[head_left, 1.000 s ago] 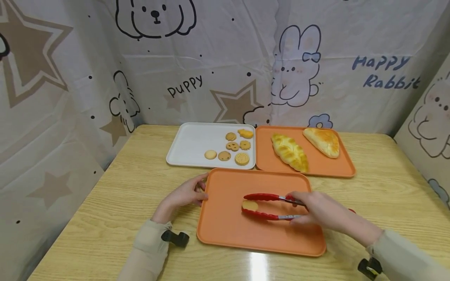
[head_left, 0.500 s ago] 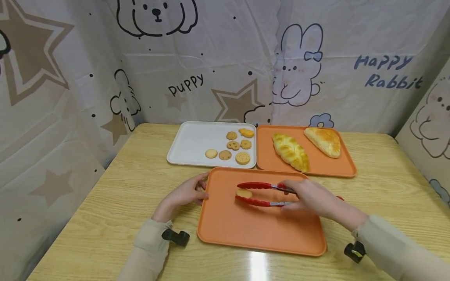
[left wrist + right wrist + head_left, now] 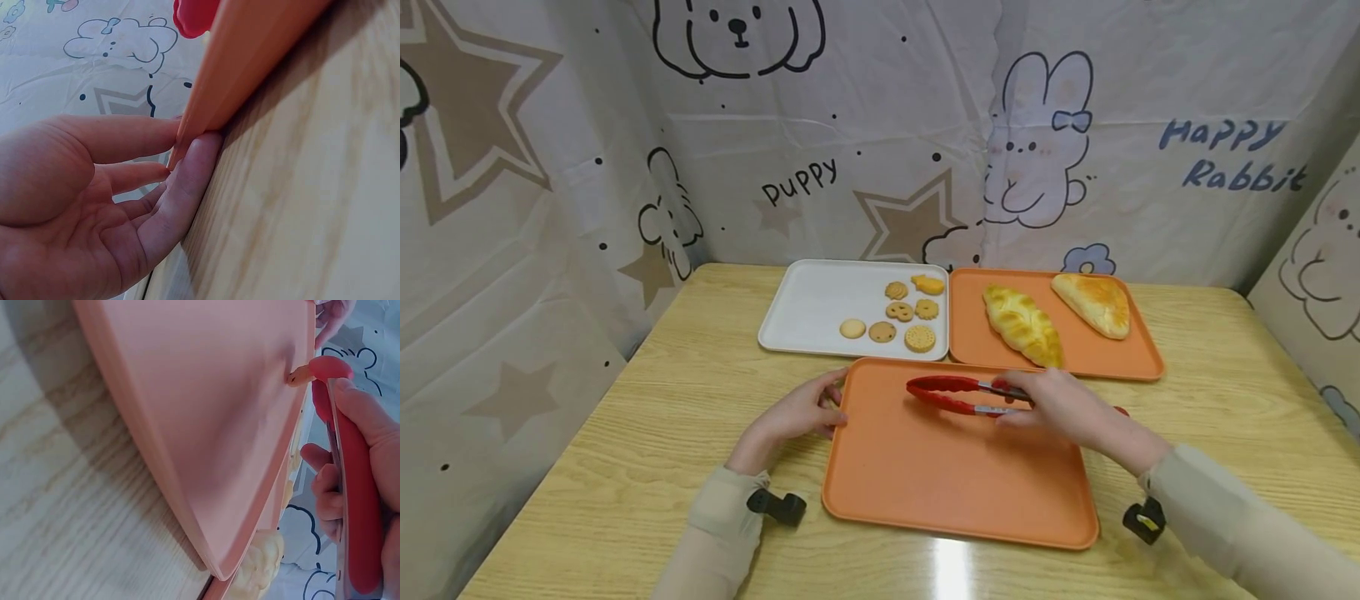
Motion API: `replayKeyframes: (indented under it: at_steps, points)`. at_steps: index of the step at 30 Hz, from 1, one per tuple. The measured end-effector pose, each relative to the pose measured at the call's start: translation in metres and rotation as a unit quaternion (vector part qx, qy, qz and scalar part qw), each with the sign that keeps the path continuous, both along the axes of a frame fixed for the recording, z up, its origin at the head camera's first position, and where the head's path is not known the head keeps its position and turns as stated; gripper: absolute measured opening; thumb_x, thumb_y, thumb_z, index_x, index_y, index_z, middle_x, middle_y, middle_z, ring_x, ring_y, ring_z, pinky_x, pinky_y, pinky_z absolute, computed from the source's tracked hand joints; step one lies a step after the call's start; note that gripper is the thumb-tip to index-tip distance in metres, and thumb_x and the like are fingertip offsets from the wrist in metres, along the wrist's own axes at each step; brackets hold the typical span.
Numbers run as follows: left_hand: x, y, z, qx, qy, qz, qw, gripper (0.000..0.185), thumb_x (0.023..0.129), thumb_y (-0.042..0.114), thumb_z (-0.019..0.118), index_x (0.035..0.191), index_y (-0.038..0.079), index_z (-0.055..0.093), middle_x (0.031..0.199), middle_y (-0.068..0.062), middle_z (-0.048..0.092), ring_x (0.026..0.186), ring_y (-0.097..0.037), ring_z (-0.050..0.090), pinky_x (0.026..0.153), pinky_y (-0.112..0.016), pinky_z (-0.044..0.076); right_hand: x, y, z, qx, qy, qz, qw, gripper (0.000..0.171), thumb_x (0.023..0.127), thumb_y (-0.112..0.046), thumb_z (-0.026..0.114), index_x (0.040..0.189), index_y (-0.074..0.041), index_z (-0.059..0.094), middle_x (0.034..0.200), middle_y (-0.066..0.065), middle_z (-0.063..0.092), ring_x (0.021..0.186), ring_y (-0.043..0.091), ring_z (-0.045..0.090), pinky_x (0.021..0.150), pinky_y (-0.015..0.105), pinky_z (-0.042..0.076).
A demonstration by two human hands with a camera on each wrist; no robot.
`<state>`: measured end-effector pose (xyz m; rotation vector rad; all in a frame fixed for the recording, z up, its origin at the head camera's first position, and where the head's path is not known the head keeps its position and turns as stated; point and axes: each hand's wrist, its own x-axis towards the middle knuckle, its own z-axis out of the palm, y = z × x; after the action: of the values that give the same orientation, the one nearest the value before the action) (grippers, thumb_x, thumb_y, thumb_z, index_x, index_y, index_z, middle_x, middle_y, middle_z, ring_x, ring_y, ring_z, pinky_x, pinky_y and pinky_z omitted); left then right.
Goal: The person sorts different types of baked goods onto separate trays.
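My left hand [image 3: 796, 412] pinches the left rim of the near orange tray [image 3: 955, 487], thumb above and fingers below the edge in the left wrist view. Over that tray, my right hand [image 3: 1060, 406] grips red-tipped metal tongs [image 3: 951, 383], whose tips point left and have come together. A small brown cookie [image 3: 299, 377] sticks out at the tong tips in the right wrist view. In the head view the tongs hide that cookie.
Behind stands a white tray [image 3: 808, 312] with several cookies [image 3: 920, 338] on its right side. Beside it, another orange tray [image 3: 1112, 363] bears a braided bread [image 3: 1021, 323] and a folded pastry [image 3: 1097, 305]. A printed curtain [image 3: 895, 108] hangs behind the table [image 3: 662, 400].
My right hand has carried the tongs and cookie away from me and slightly left, toward the tray's far edge. The tong tips have drawn together. My left hand keeps its hold.
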<state>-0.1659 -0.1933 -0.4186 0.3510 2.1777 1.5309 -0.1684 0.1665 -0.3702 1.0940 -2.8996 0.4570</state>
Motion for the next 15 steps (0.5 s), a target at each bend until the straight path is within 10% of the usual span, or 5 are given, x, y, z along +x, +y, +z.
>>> replayKeyframes:
  at_steps: [15]
  points:
    - [-0.001, 0.0, 0.0, -0.001, 0.001, -0.001, 1.0, 0.074, 0.083, -0.005, 0.058, 0.144, -0.004, 0.015, 0.094, -0.012, 0.04, 0.064, -0.011, 0.052, 0.059, -0.03, 0.055, -0.017, 0.003, 0.003, -0.013, 0.007, -0.014, 1.0, 0.037, 0.074, -0.034, 0.073, 0.099, -0.01, 0.062, 0.072, -0.006, 0.059, 0.057, 0.004, 0.048, 0.053, 0.024, 0.043]
